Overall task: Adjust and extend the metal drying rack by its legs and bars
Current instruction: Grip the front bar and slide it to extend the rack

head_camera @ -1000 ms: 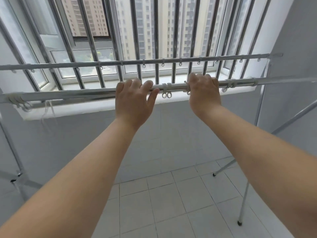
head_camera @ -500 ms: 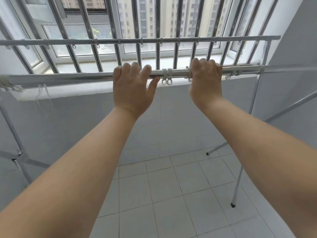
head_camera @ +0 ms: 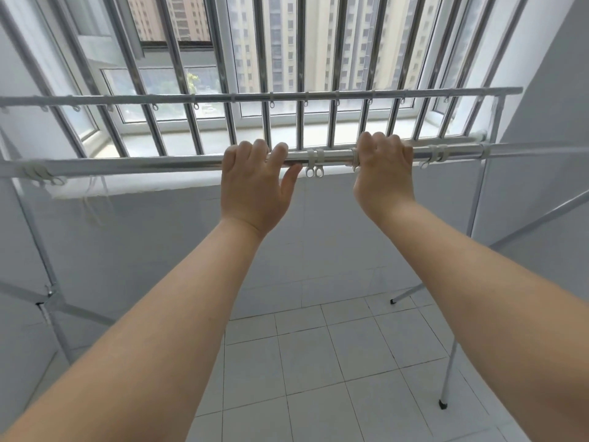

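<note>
Gripping the near bar (head_camera: 143, 165) of the metal drying rack, both hands are up at chest height in the head view. Left hand (head_camera: 255, 183) has its fingers hooked over the top, thumb tucked under, clamped on the tube. Right hand (head_camera: 384, 173) is wrapped fully round it, just beside a pair of white clip rings (head_camera: 314, 164) that sit between the two hands. Far bar (head_camera: 350, 95) runs parallel behind, closer to the barred window (head_camera: 299, 59). Rack legs (head_camera: 447, 371) angle down on the right to the tiled floor (head_camera: 318, 362), black feet touching it. More rings bunch near both ends.
</note>
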